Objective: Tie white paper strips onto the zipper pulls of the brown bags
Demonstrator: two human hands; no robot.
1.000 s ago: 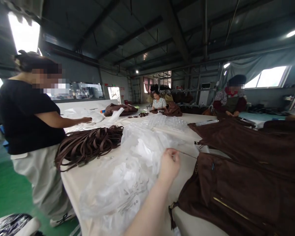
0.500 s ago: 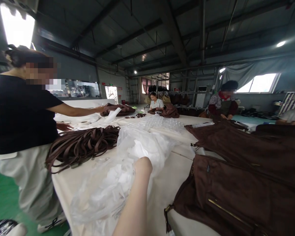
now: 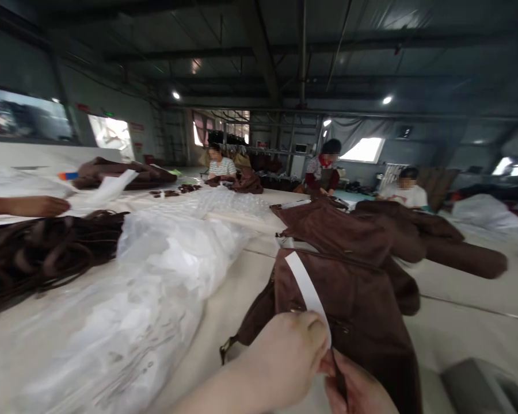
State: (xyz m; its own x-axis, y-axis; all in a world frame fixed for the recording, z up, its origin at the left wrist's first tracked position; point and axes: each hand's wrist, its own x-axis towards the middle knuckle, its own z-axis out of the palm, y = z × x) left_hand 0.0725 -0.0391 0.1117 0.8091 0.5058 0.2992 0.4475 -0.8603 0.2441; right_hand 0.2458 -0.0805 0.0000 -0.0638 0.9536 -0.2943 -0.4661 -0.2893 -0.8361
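My left hand (image 3: 291,351) is closed on a white strip (image 3: 304,280), thin and slightly curved, which sticks up past the fingers. Just right of it, my right hand (image 3: 360,382) is closed around a narrow dark brown strap (image 3: 339,376). The two hands meet at the strip's lower end; whether strip and strap are joined there is hidden by the fingers. Beneath and behind them a dark brown bag (image 3: 371,293) lies flat on the table, with brass-coloured fittings and a metal clip (image 3: 228,347) at its left side.
Clear plastic bags (image 3: 155,299) with white pieces inside lie to my left. Beyond them are a heap of brown straps (image 3: 60,244) and a co-worker's hand (image 3: 47,206). More brown bags (image 3: 336,227) stretch away, and a grey box-like object (image 3: 479,382) sits lower right. Several people work farther back.
My left hand has come from the plastic bag to over the brown bag, now with a white strip. My right hand has come into view holding the strap. The view has turned right.
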